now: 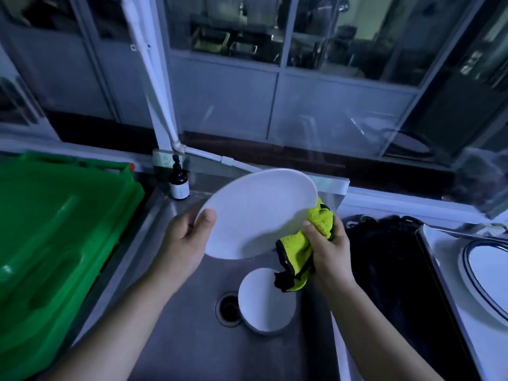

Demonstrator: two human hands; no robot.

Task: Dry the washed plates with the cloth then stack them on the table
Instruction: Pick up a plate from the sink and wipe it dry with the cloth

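White plate (255, 213) held tilted over the sink (192, 339), cloth (295, 251) at its rim.

The plate is plain, round and glossy white, its face turned up toward the camera. The cloth is yellow-green with black edging, bunched, one end hanging down. Below in the steel sink lies a small white dish (265, 301) — plate or shallow bowl, the dim light makes it hard to say — just beside the drain (228, 307). A green crate (55, 229) sits left of the sink, a brown bottle (179, 180) stands at its back corner, and a blue-rimmed plate (486, 276) rests on the desk (445, 259) at the right, beyond a dark heap (384, 257). The left hand (184, 240) grips the plate's left rim, thumb on its face; the right hand (327, 251) clutches the cloth and presses it against the right rim — the plate hangs between both hands.
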